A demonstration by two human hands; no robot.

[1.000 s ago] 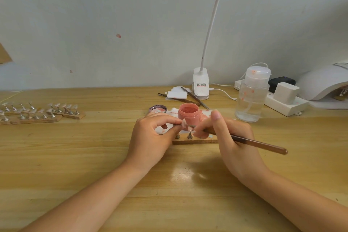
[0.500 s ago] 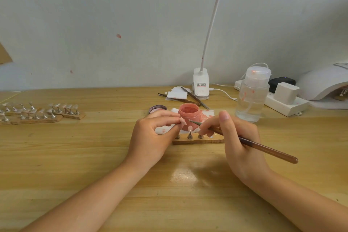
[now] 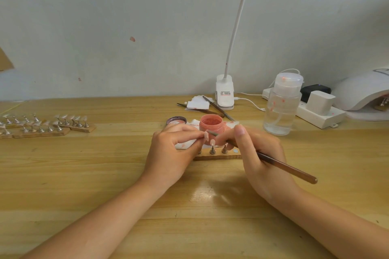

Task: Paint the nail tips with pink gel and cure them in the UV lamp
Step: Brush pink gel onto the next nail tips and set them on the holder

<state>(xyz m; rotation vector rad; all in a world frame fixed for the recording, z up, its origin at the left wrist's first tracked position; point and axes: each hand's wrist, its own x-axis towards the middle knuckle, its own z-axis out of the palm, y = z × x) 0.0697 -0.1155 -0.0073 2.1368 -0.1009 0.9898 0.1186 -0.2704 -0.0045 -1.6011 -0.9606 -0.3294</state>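
Note:
My left hand (image 3: 171,151) pinches a pale nail tip (image 3: 206,136) on its small metal stand, held just in front of the open pink gel jar (image 3: 211,125). My right hand (image 3: 255,153) grips a brown brush (image 3: 288,168), and the brush's thin tip touches that nail tip. Below, a wooden strip (image 3: 219,156) carries two more stands, one with a pale nail tip (image 3: 212,142). The white UV lamp (image 3: 364,92) sits at the far right edge, with a wooden strip partly visible inside its opening.
Several wooden strips with nail stands (image 3: 48,125) lie at the left. The jar lid (image 3: 176,120) and white paper lie by the jar. A clear pump bottle (image 3: 281,104), a power strip (image 3: 320,111), a clip lamp base (image 3: 224,95) and tools (image 3: 217,108) stand behind.
My right hand has shifted slightly right and drawn the brush back, so its tip now meets the nail tip that my left hand holds. The left hand has barely moved.

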